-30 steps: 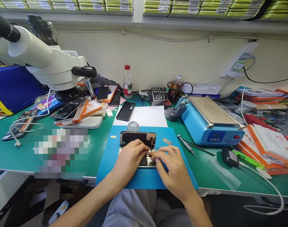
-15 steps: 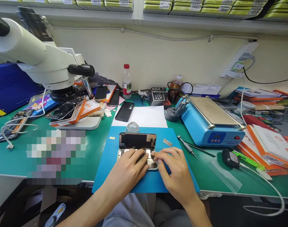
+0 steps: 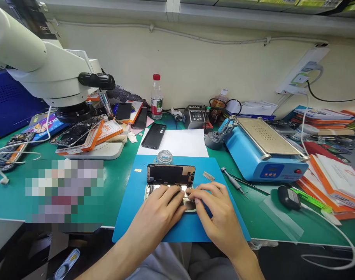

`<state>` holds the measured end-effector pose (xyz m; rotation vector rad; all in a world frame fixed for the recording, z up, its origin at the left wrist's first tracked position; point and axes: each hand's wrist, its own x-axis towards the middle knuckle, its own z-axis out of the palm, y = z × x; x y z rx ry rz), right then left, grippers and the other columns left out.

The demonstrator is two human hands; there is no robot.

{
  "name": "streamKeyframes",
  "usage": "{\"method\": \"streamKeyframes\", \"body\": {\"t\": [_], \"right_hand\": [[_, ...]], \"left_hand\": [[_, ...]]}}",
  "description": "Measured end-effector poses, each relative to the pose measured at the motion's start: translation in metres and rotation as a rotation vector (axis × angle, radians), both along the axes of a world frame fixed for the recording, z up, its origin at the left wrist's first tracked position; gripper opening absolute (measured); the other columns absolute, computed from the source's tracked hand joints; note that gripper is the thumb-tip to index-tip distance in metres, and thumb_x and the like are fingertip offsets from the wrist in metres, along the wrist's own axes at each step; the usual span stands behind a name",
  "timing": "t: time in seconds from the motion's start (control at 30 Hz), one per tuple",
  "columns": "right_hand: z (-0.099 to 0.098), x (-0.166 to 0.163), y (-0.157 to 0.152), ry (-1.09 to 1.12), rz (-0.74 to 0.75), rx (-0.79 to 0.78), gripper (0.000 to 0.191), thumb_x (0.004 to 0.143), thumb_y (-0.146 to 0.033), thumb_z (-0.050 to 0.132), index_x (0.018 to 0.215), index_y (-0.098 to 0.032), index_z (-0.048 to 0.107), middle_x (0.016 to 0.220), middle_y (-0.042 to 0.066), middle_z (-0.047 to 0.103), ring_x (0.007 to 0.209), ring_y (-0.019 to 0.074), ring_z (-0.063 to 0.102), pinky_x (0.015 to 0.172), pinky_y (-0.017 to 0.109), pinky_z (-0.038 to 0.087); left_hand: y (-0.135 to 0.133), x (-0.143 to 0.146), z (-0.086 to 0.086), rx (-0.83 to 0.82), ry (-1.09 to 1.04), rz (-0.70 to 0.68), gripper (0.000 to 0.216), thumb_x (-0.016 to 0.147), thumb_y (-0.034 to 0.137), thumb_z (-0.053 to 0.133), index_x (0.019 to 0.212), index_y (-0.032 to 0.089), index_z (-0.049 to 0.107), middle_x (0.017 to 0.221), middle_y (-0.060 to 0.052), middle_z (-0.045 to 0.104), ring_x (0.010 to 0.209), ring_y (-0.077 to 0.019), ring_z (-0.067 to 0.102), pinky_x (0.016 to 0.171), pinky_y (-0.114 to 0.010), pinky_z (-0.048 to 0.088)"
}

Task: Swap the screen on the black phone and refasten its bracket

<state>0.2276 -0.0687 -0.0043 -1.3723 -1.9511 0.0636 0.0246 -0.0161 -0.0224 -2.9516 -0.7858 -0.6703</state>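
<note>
An opened phone lies on a blue mat (image 3: pixel 130 217). Its dark screen (image 3: pixel 170 174) is folded back on the far side, and its body (image 3: pixel 149 190) with exposed insides is nearer me. My left hand (image 3: pixel 156 216) rests over the body, fingers curled down on it and holding it in place. My right hand (image 3: pixel 216 214) comes in from the right with bent fingertips pressed together at the right end of the insides. What they pinch is too small to see. A small glass jar (image 3: pixel 164 156) stands just behind the screen.
A screwdriver (image 3: pixel 232 181) and a small metal strip (image 3: pixel 208 176) lie right of the phone. A blue heating plate machine (image 3: pixel 260 149) stands at the right, a white microscope (image 3: pixel 46 74) at the left. White paper (image 3: pixel 183 142), a black phone (image 3: pixel 154 136) and a bottle (image 3: pixel 156 97) are behind.
The view has tipped downward a little. Both hands stay on the opened phone, and their fingers have shifted slightly over its insides.
</note>
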Motion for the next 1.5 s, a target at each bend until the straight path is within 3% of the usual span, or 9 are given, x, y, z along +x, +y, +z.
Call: {"method": "streamKeyframes", "body": {"t": [0.43, 0.63, 0.8, 0.9, 1.03, 1.2, 1.37, 1.43, 1.5], "right_hand": [[0.004, 0.0, 0.0, -0.024, 0.029, -0.026, 0.021, 0.103, -0.008, 0.048, 0.102, -0.024, 0.062, 0.107, 0.002, 0.074, 0.102, 0.022, 0.065, 0.098, 0.045, 0.043], [0.005, -0.004, -0.005, 0.02, 0.019, -0.03, 0.023, 0.104, -0.01, 0.048, 0.106, -0.025, 0.065, 0.106, 0.0, 0.076, 0.1, 0.0206, 0.068, 0.101, 0.045, 0.044], [0.016, 0.036, -0.017, 0.306, -0.525, 0.095, 0.022, 0.11, -0.031, 0.047, 0.117, -0.027, 0.067, 0.101, 0.003, 0.077, 0.081, 0.0209, 0.07, 0.074, 0.035, 0.055], [0.022, 0.07, -0.015, 0.01, -0.752, 0.034, 0.03, 0.109, -0.04, 0.046, 0.12, -0.025, 0.069, 0.1, 0.006, 0.076, 0.071, 0.0227, 0.07, 0.054, 0.032, 0.048], [0.014, 0.09, -0.004, -0.452, -0.628, 0.007, 0.04, 0.109, -0.044, 0.038, 0.107, -0.021, 0.072, 0.098, 0.008, 0.071, 0.065, 0.0219, 0.068, 0.042, 0.03, 0.037], [0.002, 0.095, 0.008, -0.528, -0.606, -0.065, 0.037, 0.106, -0.042, 0.039, 0.099, -0.023, 0.07, 0.096, 0.009, 0.071, 0.068, 0.0241, 0.07, 0.042, 0.03, 0.038], [0.043, 0.102, 0.032, -0.272, -0.764, -0.321, 0.032, 0.093, -0.056, 0.055, 0.1, -0.029, 0.071, 0.08, 0.008, 0.074, 0.061, 0.0318, 0.068, 0.052, 0.041, 0.045], [0.073, 0.094, 0.049, -0.027, -0.78, -0.221, 0.031, 0.091, -0.056, 0.062, 0.102, -0.027, 0.068, 0.077, 0.011, 0.073, 0.068, 0.0331, 0.069, 0.062, 0.047, 0.051], [0.101, 0.077, 0.069, 0.312, -0.561, -0.1, 0.031, 0.093, -0.054, 0.065, 0.106, -0.026, 0.064, 0.103, 0.016, 0.077, 0.084, 0.0294, 0.073, 0.074, 0.046, 0.056]], "left_hand": [[-0.009, 0.001, 0.002, -0.198, -0.125, 0.12, 0.033, 0.108, 0.031, 0.056, 0.14, 0.023, 0.06, 0.123, -0.009, 0.063, 0.106, -0.0271, 0.062, 0.09, -0.044, 0.056], [-0.02, 0.007, 0.002, -0.079, -0.107, 0.234, 0.039, 0.105, 0.033, 0.059, 0.142, 0.024, 0.061, 0.106, -0.008, 0.059, 0.095, -0.0292, 0.057, 0.083, -0.048, 0.05], [-0.026, 0.012, -0.008, -0.007, -0.148, 0.275, 0.033, 0.105, 0.025, 0.053, 0.135, 0.022, 0.067, 0.102, -0.008, 0.059, 0.091, -0.0272, 0.056, 0.081, -0.044, 0.046], [-0.03, 0.014, -0.012, 0.012, -0.154, 0.3, 0.037, 0.105, 0.023, 0.052, 0.14, 0.022, 0.065, 0.102, -0.008, 0.062, 0.091, -0.0263, 0.059, 0.08, -0.042, 0.046], [-0.033, 0.017, -0.015, 0.0, -0.228, 0.336, 0.037, 0.103, 0.022, 0.052, 0.137, 0.025, 0.066, 0.108, -0.007, 0.065, 0.098, -0.0264, 0.061, 0.085, -0.042, 0.045], [-0.031, 0.022, -0.017, 0.009, -0.305, 0.348, 0.035, 0.101, 0.023, 0.054, 0.134, 0.024, 0.067, 0.108, -0.007, 0.067, 0.096, -0.026, 0.061, 0.084, -0.042, 0.043], [-0.026, 0.021, -0.016, 0.006, -0.356, 0.341, 0.035, 0.098, 0.025, 0.061, 0.132, 0.023, 0.067, 0.105, -0.004, 0.068, 0.091, -0.0237, 0.061, 0.081, -0.041, 0.044], [-0.025, 0.021, -0.015, 0.006, -0.359, 0.341, 0.035, 0.097, 0.025, 0.063, 0.132, 0.022, 0.066, 0.104, -0.004, 0.068, 0.09, -0.0229, 0.062, 0.079, -0.04, 0.044], [-0.025, 0.02, -0.014, -0.006, -0.361, 0.345, 0.035, 0.096, 0.025, 0.065, 0.132, 0.023, 0.066, 0.104, -0.003, 0.068, 0.09, -0.0223, 0.062, 0.078, -0.039, 0.044]]}}
